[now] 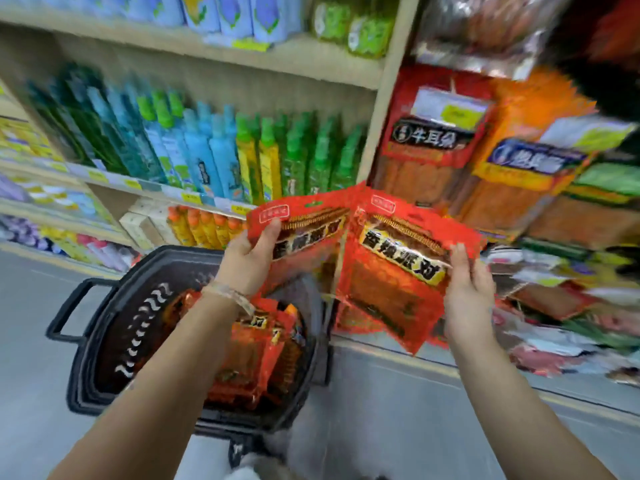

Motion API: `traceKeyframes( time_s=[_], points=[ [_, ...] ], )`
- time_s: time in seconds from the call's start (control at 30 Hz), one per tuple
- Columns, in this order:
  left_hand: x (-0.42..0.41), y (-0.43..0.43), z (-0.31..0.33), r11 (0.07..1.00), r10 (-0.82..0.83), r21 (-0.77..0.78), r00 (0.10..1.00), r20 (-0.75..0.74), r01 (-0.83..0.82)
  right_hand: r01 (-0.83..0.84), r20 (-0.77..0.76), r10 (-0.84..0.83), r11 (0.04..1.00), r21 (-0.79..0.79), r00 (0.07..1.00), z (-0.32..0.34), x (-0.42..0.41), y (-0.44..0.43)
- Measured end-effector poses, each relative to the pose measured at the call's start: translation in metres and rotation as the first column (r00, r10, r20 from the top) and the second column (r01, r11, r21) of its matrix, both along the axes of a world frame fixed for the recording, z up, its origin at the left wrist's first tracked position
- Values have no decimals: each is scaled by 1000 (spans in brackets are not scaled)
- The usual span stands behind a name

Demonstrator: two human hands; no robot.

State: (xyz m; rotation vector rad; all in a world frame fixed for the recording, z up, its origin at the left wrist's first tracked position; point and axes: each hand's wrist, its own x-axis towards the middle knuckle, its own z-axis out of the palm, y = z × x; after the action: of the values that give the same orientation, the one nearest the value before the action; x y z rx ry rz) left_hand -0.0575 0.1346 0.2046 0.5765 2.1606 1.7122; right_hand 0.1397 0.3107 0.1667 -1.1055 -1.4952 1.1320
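I hold two red snack packets side by side in front of a shop shelf. My left hand (pixel 251 252) grips the left packet (pixel 304 233) by its left edge, thumb on the front. My right hand (pixel 467 292) grips the right packet (pixel 391 271) by its right edge. Both packets have a yellow label with black characters. Below them on the floor stands a black shopping basket (pixel 104 327) with several similar red packets (pixel 256 348) inside. A bracelet sits on my left wrist.
The shelf unit (pixel 381 109) holds blue, green and yellow spray bottles (pixel 214 150) on the left and hanging red and orange snack bags (pixel 436 133) on the right. More packets lie piled low at the right (pixel 571 306). Grey floor (pixel 381 410) spreads around the basket.
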Motion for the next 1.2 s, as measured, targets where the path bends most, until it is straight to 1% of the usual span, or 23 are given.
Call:
traceKeyframes(
  time_s=[0.13, 0.2, 0.27, 0.33, 0.4, 0.5, 0.6, 0.8, 0.9, 1.0, 1.13, 1.2],
  points=[
    [48, 61, 39, 994, -72, 77, 992, -99, 79, 57, -93, -52, 997, 55, 994, 50, 76, 56],
    [74, 91, 62, 982, -95, 145, 981, -171, 120, 105, -142, -92, 990, 91, 986, 76, 110, 81],
    [100, 119, 84, 959, -131, 217, 962, -240, 185, 154, -226, -128, 983, 98, 966, 102, 141, 105],
    [124, 144, 105, 933, -174, 248, 932, -318, 259, 150, -351, -124, 988, 47, 928, 130, 165, 127],
    [143, 167, 124, 913, -228, 238, 898, -377, 332, 140, -437, -118, 990, 20, 892, 155, 184, 147],
    [163, 202, 156, 879, -304, 201, 832, -464, 433, 153, -469, -130, 988, 10, 874, 192, 207, 183],
    [174, 235, 187, 857, -303, 206, 785, -541, 473, 161, -501, -117, 986, 46, 858, 225, 215, 216],
    [168, 295, 234, 817, -266, 344, 833, -485, 462, 101, -578, 11, 982, 161, 816, 286, 204, 265],
    [160, 318, 253, 785, -253, 421, 855, -453, 455, 105, -558, 16, 977, 185, 829, 313, 192, 284],
    [154, 338, 265, 747, -269, 470, 860, -434, 471, 127, -533, -17, 977, 170, 846, 334, 181, 303],
    [152, 363, 272, 715, -283, 501, 858, -429, 487, 59, -550, 13, 992, 113, 835, 347, 168, 326],
    [154, 372, 273, 702, -297, 504, 851, -433, 502, 63, -539, -4, 994, 90, 842, 347, 163, 335]
  ],
)
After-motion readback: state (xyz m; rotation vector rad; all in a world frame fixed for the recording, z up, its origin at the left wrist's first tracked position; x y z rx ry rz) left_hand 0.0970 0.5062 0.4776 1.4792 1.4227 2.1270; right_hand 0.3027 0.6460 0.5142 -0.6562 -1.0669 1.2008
